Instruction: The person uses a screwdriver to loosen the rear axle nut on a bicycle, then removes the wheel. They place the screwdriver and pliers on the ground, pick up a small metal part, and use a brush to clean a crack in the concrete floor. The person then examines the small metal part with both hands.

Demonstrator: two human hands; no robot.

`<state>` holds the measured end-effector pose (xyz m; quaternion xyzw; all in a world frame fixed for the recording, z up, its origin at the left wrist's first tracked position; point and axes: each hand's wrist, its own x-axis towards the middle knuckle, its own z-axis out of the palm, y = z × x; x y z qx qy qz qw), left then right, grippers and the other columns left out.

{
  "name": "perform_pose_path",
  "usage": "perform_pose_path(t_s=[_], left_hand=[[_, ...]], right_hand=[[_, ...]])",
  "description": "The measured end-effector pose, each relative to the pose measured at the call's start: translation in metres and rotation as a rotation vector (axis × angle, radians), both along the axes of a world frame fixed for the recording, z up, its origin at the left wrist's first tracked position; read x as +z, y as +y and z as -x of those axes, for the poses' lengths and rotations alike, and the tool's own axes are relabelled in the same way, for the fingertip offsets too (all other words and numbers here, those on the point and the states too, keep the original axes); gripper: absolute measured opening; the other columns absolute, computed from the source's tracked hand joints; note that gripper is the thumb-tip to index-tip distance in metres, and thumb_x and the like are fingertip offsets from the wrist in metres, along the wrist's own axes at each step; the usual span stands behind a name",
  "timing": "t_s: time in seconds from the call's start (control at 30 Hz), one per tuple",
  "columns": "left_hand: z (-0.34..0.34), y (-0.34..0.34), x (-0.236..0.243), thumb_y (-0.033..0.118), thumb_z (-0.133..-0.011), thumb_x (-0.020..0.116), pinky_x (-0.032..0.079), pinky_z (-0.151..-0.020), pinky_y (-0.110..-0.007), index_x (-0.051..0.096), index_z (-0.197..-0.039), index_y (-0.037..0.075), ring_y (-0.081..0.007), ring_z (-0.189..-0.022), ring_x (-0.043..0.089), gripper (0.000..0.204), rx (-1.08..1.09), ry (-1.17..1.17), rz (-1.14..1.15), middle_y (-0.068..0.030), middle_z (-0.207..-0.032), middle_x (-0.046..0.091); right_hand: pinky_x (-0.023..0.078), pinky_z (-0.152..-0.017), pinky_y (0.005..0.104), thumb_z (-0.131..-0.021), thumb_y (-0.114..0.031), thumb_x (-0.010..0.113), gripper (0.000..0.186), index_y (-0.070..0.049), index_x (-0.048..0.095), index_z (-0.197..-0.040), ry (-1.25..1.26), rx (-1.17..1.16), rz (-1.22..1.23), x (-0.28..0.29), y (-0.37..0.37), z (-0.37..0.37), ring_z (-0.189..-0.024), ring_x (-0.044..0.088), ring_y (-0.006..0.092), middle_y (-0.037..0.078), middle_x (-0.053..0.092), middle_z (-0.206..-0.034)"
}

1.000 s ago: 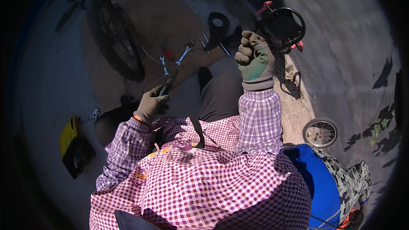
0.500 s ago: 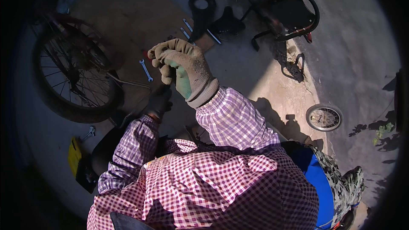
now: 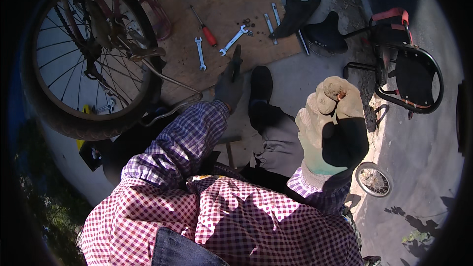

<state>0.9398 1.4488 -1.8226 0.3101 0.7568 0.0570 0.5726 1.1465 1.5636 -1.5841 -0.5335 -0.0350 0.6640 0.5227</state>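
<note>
Shifted toward four o'clock, the right hand [image 3: 331, 125] is pinching a small brown part [image 3: 340, 96], while the left hand [image 3: 228, 86], closed on a dark tool [image 3: 237, 59], is pointing twelve o'clock, nearer the wrench [image 3: 233, 41].

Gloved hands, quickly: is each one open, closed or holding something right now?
Left hand: closed on a dark tool, its kind unclear in the shade.
Right hand: closed, fingertips pinching a small brownish piece.

bicycle [image 3: 98, 19]: cut off at top edge | brown bit [image 3: 340, 97] in right hand [image 3: 315, 130]: too small to tell | box [image 3: 88, 156]: partly hidden behind tyre [image 3: 47, 112]
</note>
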Motion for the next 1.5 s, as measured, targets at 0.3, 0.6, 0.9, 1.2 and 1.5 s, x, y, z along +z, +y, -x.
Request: perform_pose_path(t_s=[0.3, 0.6, 0.9, 1.2, 1.5], left_hand=[[0.010, 0.074, -0.019, 0.029, -0.094, 0.063, 0.048, -0.099, -0.055, 0.044, -0.152, 0.021, -0.0470, -0.117, 0.058, 0.061, 0.030, 0.391, -0.075, -0.0265, -0.130, 0.055], [-0.003, 0.083, -0.045, 0.031, -0.093, 0.067, 0.041, -0.114, -0.045, 0.050, -0.150, 0.017, -0.0354, -0.136, 0.050, 0.061, -0.088, 0.655, -0.132, -0.0254, -0.147, 0.050], [-0.069, 0.070, 0.018, 0.017, -0.096, 0.065, 0.050, -0.105, -0.039, 0.060, -0.137, 0.006, -0.0300, -0.122, 0.064, 0.042, -0.022, -0.150, -0.177, -0.0183, -0.133, 0.063], [-0.065, 0.071, 0.079, 0.010, -0.097, 0.062, 0.050, -0.101, -0.035, 0.062, -0.133, 0.000, -0.0241, -0.117, 0.065, 0.038, 0.170, -0.489, -0.120, -0.0158, -0.128, 0.068], [-0.056, 0.039, 0.096, 0.016, -0.101, 0.066, 0.051, -0.085, -0.024, 0.059, -0.138, -0.001, -0.0087, -0.099, 0.062, 0.041, 0.259, -0.599, 0.074, -0.0046, -0.116, 0.069]], right_hand=[[0.039, -0.054, 0.0254, -0.107, -0.025, 0.049, 0.035, 0.004, 0.062, -0.123, 0.095, -0.001, 0.030, 0.025, 0.000, 0.017, -0.054, 0.042, 0.0089, 0.006, 0.058, -0.074], [0.039, -0.050, 0.0241, -0.106, -0.024, 0.052, 0.032, 0.003, 0.061, -0.121, 0.094, 0.022, 0.207, 0.021, 0.012, 0.007, -0.059, 0.048, 0.0099, 0.010, 0.065, -0.088], [0.051, -0.057, 0.0288, -0.096, -0.001, 0.063, 0.018, 0.002, 0.066, -0.113, 0.073, -0.075, 0.182, -0.009, 0.009, -0.013, -0.067, 0.062, 0.0127, 0.019, 0.070, -0.109], [0.053, -0.059, 0.0225, -0.089, 0.010, 0.066, 0.021, 0.002, 0.067, -0.109, -0.448, 0.089, 0.051, -0.055, 0.003, -0.003, -0.071, 0.063, 0.0088, 0.012, 0.071, -0.108], [0.052, -0.060, 0.0196, -0.085, 0.015, 0.061, 0.030, -0.002, 0.071, -0.108, -0.613, 0.180, 0.103, -0.118, -0.016, -0.016, -0.070, 0.062, 0.0052, 0.003, 0.072, -0.100]])
